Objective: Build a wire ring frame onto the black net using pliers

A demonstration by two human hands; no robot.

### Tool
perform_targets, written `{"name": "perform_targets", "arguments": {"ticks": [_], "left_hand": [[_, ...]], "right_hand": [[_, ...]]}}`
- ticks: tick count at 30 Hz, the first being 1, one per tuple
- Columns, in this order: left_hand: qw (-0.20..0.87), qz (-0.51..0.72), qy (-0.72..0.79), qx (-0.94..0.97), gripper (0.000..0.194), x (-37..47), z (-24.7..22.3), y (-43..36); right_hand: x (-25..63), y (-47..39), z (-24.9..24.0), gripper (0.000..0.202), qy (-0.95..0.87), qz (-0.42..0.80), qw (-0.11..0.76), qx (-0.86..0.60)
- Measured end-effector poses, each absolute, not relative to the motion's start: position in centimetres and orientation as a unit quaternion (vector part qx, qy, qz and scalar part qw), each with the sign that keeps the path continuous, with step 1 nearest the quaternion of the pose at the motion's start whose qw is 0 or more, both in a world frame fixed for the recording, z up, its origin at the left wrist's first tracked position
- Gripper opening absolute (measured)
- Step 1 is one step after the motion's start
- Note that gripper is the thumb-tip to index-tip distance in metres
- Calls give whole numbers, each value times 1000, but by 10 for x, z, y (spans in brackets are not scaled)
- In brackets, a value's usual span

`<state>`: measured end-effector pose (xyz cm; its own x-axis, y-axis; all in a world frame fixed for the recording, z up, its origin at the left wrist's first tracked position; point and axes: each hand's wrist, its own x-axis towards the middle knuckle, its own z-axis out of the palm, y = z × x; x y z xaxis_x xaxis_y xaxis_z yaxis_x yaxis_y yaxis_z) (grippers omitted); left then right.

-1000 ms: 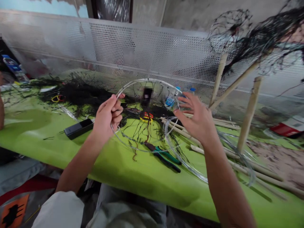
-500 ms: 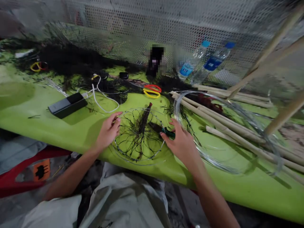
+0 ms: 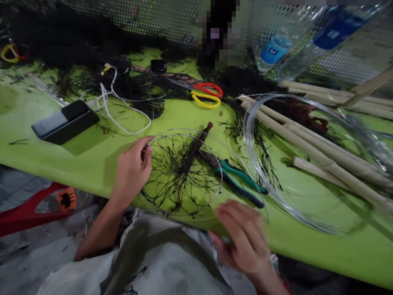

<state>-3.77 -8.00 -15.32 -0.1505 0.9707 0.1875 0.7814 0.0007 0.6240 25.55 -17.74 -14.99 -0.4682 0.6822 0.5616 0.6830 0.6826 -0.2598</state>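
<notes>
My left hand (image 3: pixel 133 172) pinches the left rim of a wire ring (image 3: pixel 221 177). Black netting (image 3: pixel 184 186) is strung inside that ring, its strands gathering at the middle into a dark bundle with a reddish tip (image 3: pixel 199 141). Pliers with green and black handles (image 3: pixel 244 180) lie across the ring's right side, their jaws beside the bundle. Over the table's front edge, to the right of the ring, my right hand (image 3: pixel 242 237) is open, holds nothing and is slightly blurred by motion.
A coil of clear line (image 3: pixel 250 135) lies on the right beside bamboo poles (image 3: pixel 325 159). Behind are red and yellow scissors (image 3: pixel 208 92), dark netting (image 3: pixel 76 37) and water bottles (image 3: pixel 274 51). A power bank (image 3: pixel 66 121) with a white cable (image 3: pixel 123 130) sits left on the green table (image 3: pixel 101 172).
My right hand has let go of the pliers and moved back towards the table's front edge. The pliers now rest on the table. My left hand stays at the ring; the view has come closer.
</notes>
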Motion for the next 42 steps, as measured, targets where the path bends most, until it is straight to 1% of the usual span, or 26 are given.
{"name": "perform_targets", "arguments": {"ticks": [2, 4, 7, 9, 10, 11, 12, 13, 14, 15, 17, 19, 22, 24, 29, 32, 37, 42], "left_hand": [[108, 296, 710, 630, 37, -40, -153, -79], [75, 271, 731, 622, 36, -43, -151, -80], [0, 226, 740, 634, 37, -42, -143, -91], [-65, 251, 708, 657, 39, -36, -136, -107], [-74, 283, 674, 679, 39, -30, -133, -116], [-54, 316, 620, 716, 37, -23, -131, -127], [6, 335, 544, 769, 35, -16, -131, -136], [75, 320, 466, 821, 35, -8, -132, -145], [118, 284, 415, 856, 35, 0, -135, -153], [127, 262, 391, 873, 35, 6, -139, -158], [120, 243, 375, 886, 34, 16, -149, -164], [106, 256, 371, 886, 29, 19, -157, -165], [90, 278, 368, 883, 17, 17, -163, -161], [83, 285, 367, 881, 13, 14, -164, -160], [89, 269, 357, 890, 18, 11, -166, -162], [85, 286, 361, 884, 17, 12, -167, -163], [72, 317, 370, 870, 17, 14, -168, -163], [76, 323, 381, 863, 18, 14, -170, -166]], "right_hand": [[253, -181, -157, 23, -880, 51, 289, -374], [252, -180, -162, 20, -888, 72, 254, -377], [253, -176, -164, 20, -888, 105, 258, -366], [255, -174, -163, 18, -883, 127, 266, -364], [255, -173, -162, 18, -881, 136, 268, -364], [256, -173, -162, 17, -881, 142, 268, -363], [256, -173, -161, 17, -882, 146, 266, -361], [256, -173, -161, 18, -883, 149, 264, -358], [257, -173, -161, 19, -884, 152, 262, -356], [257, -173, -161, 20, -884, 156, 262, -354], [258, -172, -161, 20, -881, 166, 267, -354], [259, -170, -159, 19, -881, 158, 269, -354], [264, -163, -154, 16, -890, 108, 251, -365], [268, -157, -150, 13, -886, 75, 243, -389], [278, -144, -146, 12, -884, 61, 207, -415], [280, -136, -144, 5, -893, 51, 197, -401], [280, -125, -140, 12, -919, 35, 151, -362], [283, -122, -140, 14, -930, 22, 134, -342]]}}
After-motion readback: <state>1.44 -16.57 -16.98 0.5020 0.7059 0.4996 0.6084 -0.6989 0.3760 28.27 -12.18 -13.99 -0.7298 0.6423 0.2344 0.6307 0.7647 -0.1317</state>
